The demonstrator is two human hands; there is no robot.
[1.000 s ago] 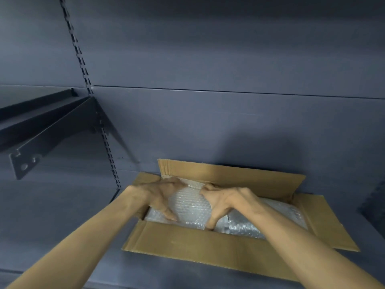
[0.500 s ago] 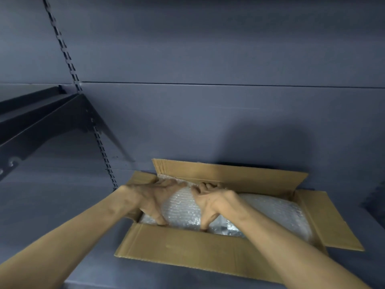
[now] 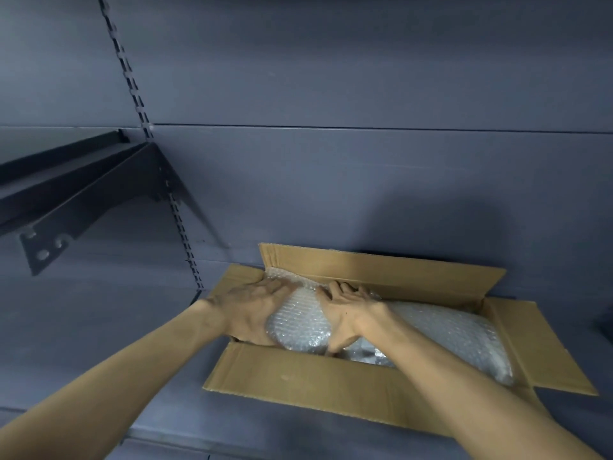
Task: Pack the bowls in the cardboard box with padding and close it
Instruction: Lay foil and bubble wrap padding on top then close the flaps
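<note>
The cardboard box (image 3: pixel 298 376) sits on a grey shelf (image 3: pixel 99 327), all four flaps folded outward, the rear flap upright against the back panel (image 3: pixel 365 177). Inside lie two bundles of bubble wrap: one (image 3: pixel 298 327) at the left end between my hands, a second (image 3: pixel 457 336) filling the right end. The bowls themselves are hidden under the wrap and cannot be made out.

My left hand (image 3: pixel 252 310) lies flat along the left side of the near bundle, fingers extended and pressed against the wrap beside the left flap. My right hand (image 3: pixel 348 313) cups the bundle's right side, fingers spread over its top and thumb reaching down toward the box floor.

To the left, a slotted upright (image 3: pixel 146 127) runs up the panel and carries a dark shelf bracket (image 3: pixel 83 210), well apart from the box.

The wrap is translucent white, its bubbles catching light, and the left bundle bulges in a rounded dome.
</note>
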